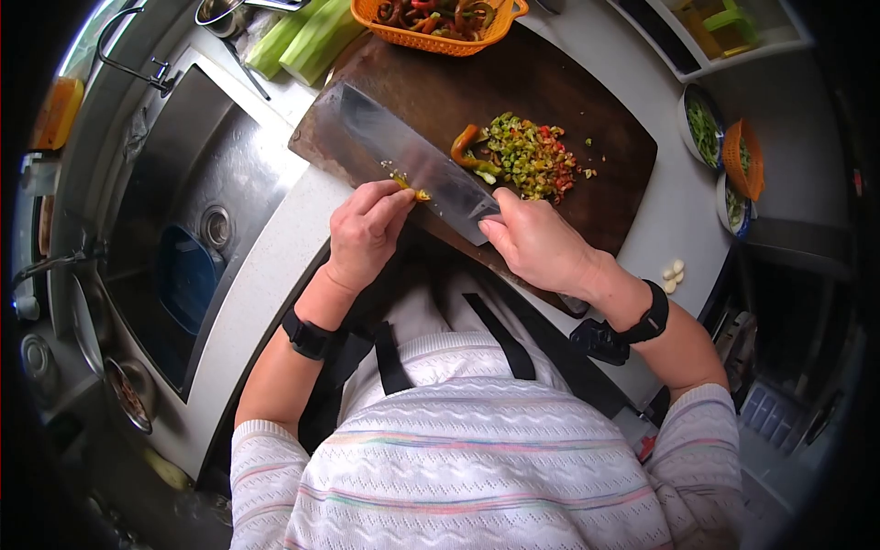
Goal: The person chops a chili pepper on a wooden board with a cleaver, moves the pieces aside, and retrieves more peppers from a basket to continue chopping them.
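Note:
My right hand (541, 236) is closed round the handle end of a wide cleaver (403, 151), whose blade lies across the dark wooden cutting board (623, 156). At the blade's left side, near the board's front edge, my left hand (371, 225) pinches a small yellowish pepper piece (422, 195). Small bits and seeds cling to the blade near those fingertips. Beyond the blade, a curved orange-green pepper (466, 147) rests beside a pile of chopped red and green pepper (532, 156).
An orange basket (440, 41) of peppers stands at the board's far edge, beside pale green stalks (307, 41). The steel sink (220, 151) with a blue basin (183, 280) is left. Garlic cloves (674, 275) and bowls of greens (702, 128) sit right.

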Demonstrator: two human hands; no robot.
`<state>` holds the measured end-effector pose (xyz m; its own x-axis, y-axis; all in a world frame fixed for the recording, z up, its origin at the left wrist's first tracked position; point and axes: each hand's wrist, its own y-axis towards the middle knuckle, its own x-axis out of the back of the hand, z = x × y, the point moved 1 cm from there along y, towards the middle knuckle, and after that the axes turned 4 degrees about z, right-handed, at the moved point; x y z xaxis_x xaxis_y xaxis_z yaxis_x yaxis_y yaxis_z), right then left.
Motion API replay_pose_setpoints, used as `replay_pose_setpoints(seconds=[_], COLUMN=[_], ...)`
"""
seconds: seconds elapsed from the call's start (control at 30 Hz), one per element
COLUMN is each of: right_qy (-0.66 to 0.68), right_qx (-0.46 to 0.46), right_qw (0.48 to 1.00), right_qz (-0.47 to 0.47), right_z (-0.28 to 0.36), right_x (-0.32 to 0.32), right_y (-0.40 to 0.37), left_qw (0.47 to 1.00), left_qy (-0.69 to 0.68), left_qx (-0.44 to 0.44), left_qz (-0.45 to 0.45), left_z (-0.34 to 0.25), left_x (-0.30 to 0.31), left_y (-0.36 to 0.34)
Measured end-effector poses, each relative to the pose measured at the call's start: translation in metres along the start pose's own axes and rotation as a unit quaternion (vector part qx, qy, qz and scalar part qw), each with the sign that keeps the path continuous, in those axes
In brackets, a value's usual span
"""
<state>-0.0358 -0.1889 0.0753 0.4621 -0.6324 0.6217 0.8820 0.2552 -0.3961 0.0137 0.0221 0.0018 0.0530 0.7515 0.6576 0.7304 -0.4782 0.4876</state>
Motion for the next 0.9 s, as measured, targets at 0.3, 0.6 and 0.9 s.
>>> replay_pose_setpoints(seconds=[0.3, 0.6, 0.9], right_qy=[0.059, 0.205, 0.185], right_qx=[0.014, -0.171, -0.228], right_qw=[0.989, 0.916, 0.899], right_qz=[-0.138, -0.3, -0.326], right_z=[-0.011, -0.078, -0.104], right_x=[0.025, 0.013, -0.004], right_y=[-0.046, -0.139, -0.154], left_qw=[0.999, 0.963, 0.936], left_qy=[-0.005, 0.123, 0.118], left_qx=[-0.003, 0.001, -0.126], left_qz=[0.041, 0.24, 0.307], left_z=[-0.002, -0.004, -0.029], left_x=[0.004, 0.014, 0.014], left_y=[0.01, 0.045, 0.091])
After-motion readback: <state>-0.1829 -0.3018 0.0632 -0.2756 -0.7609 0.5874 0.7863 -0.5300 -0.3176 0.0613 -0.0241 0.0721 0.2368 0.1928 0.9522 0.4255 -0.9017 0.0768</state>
